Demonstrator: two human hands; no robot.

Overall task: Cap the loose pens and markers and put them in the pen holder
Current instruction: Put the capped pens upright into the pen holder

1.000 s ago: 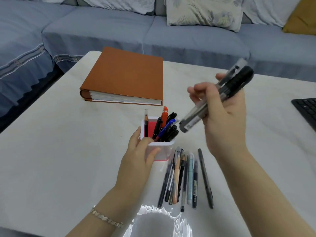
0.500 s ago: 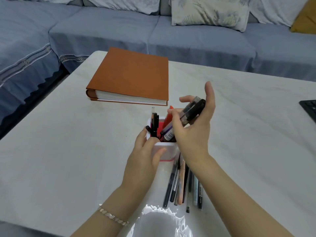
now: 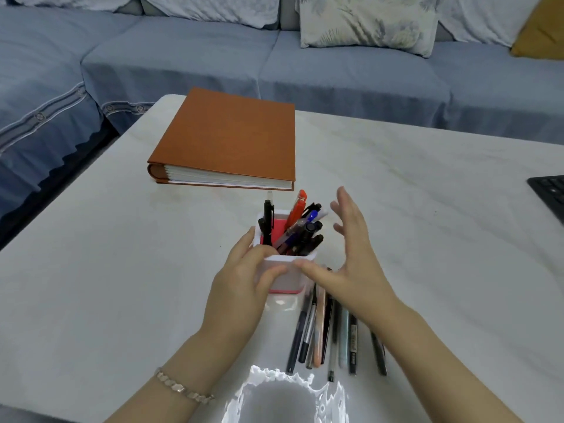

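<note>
A square white and pink pen holder (image 3: 287,277) stands on the white table, filled with several pens: black, red and blue ones (image 3: 300,230). My left hand (image 3: 241,282) grips the holder's near left side, thumb across its front. My right hand (image 3: 351,254) hovers just right of the holder with fingers spread and nothing in it. Several loose pens (image 3: 329,331) lie side by side on the table in front of the holder, partly under my right wrist.
A thick orange album (image 3: 229,138) lies behind the holder. A black keyboard (image 3: 549,193) pokes in at the right edge. A blue sofa with cushions runs along the table's far side. A white rimmed object (image 3: 283,395) sits at the near edge.
My right hand brought a bundle of black markers down into the holder and let them go. It now sits open beside the holder. My left hand kept its hold.
</note>
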